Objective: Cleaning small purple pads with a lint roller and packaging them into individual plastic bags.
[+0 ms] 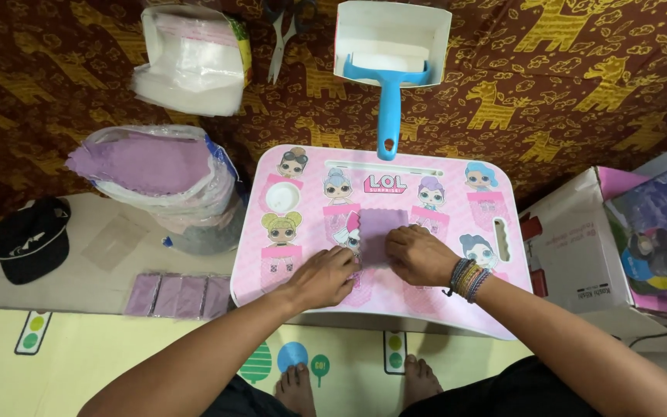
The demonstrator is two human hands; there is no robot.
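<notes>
A small purple cloth (pixel 380 226) lies on a pink lap table (pixel 441 301) printed with doll figures. My left hand (pixel 326 276) rests on the table at the cloth's lower left edge, fingers curled onto it. My right hand (pixel 420 255), with bead bracelets on the wrist, presses the cloth's lower right side. Both hands hold the cloth flat against the table top.
A blue roller (pixel 387 93) sits in a white box at the table's far edge. A bag of purple cloths (pixel 148 166) and a white bag (pixel 194 58) stand at left. Folded purple pieces (pixel 179 296), a black cap (pixel 31 238), scissors (pixel 283 35), a cardboard box (pixel 588 255).
</notes>
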